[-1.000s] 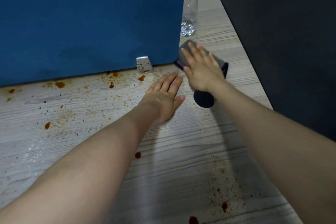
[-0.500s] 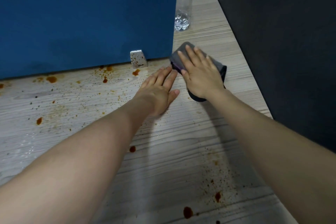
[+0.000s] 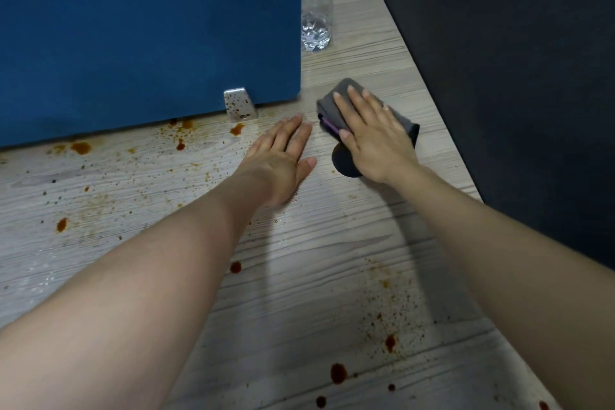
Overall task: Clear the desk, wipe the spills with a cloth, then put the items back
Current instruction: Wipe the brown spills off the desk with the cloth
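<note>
Cloth [image 3: 376, 103]: we are pressing it under right hand [image 3: 372, 136], fingers spread flat; nearest rust-brown spills [image 3: 237, 129] are lying leftward, beyond flat, close-fingered left hand [image 3: 283, 156].

Folded grey cloth [image 3: 336, 97] flat on brown-spattered desk [image 3: 319, 263]

Blue divider [image 3: 149, 27] behind, bottle [image 3: 316, 10] beyond.
</note>
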`<state>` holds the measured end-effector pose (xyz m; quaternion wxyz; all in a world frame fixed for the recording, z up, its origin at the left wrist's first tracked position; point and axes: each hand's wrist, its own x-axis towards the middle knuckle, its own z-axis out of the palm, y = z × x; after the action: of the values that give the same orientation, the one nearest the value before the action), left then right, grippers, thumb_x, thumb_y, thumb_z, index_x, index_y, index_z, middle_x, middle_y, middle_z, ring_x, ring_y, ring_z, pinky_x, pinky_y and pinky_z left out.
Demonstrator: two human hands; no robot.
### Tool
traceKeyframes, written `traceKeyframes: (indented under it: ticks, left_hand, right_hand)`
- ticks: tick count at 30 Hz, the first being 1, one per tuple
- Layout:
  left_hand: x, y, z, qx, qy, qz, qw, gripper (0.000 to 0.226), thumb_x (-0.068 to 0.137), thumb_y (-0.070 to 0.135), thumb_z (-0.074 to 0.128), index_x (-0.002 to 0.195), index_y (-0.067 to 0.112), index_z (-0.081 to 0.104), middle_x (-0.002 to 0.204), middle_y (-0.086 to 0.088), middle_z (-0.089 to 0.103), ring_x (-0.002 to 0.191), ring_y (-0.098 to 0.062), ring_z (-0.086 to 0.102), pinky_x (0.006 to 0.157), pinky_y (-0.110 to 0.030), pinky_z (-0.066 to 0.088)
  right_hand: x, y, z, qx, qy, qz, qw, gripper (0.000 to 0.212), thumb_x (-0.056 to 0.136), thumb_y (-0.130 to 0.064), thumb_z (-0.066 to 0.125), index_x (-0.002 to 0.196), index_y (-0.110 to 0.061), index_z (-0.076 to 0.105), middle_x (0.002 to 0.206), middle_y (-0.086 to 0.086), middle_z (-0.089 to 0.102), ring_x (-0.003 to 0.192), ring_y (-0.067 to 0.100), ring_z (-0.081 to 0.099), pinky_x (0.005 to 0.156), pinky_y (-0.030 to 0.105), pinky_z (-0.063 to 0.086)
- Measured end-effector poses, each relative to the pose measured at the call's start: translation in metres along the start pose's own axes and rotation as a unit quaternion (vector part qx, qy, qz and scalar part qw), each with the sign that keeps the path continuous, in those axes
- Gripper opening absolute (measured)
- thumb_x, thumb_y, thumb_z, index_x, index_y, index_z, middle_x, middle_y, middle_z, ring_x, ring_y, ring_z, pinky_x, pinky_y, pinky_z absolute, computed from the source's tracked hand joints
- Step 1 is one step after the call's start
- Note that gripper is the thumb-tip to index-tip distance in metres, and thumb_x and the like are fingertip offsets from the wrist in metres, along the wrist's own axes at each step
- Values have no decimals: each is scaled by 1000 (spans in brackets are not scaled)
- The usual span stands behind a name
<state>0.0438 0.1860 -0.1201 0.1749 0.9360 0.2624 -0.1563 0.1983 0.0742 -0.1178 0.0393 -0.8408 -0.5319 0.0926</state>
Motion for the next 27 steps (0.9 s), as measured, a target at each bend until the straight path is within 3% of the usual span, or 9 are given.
traceKeyframes:
  ticks: [6,12,17,27]
  left_hand:
    - [0,-1,0,1,4,1,1000,61,100,50,15,150,27,-11,157,8,-19,144,-15,-16,118,-36,-4]
    - [1,0,-1,5,0,-3,1000,62,100,50,17,150,27,-12,157,8,-19,145,-15,-15,119,-38,-2]
    - [1,0,0,12,6,-4,1000,62,100,50,17,150,27,-11,157,9,-18,145,-15,-15,119,-37,-3]
    - [-3,8,1,43,37,-14,998,60,102,45,17,152,21,-6,159,2,-10,146,-19,-8,118,-33,-3]
  right_hand:
    - [-2,42,-6,0,34,150,988,54,103,-33,23,152,-22,2,160,3,-4,147,22,-3,117,37,-1]
    - [-8,16,2,5,30,45,999,54,103,-33,25,152,-24,5,160,1,-1,147,21,-2,117,36,1]
    - [16,33,-4,18,42,142,989,54,103,-34,22,152,-22,2,160,1,-5,147,19,-4,117,35,0]
    - [-32,42,-1,18,35,202,978,57,103,-34,21,151,-17,-4,159,6,-10,146,22,-8,118,34,-4]
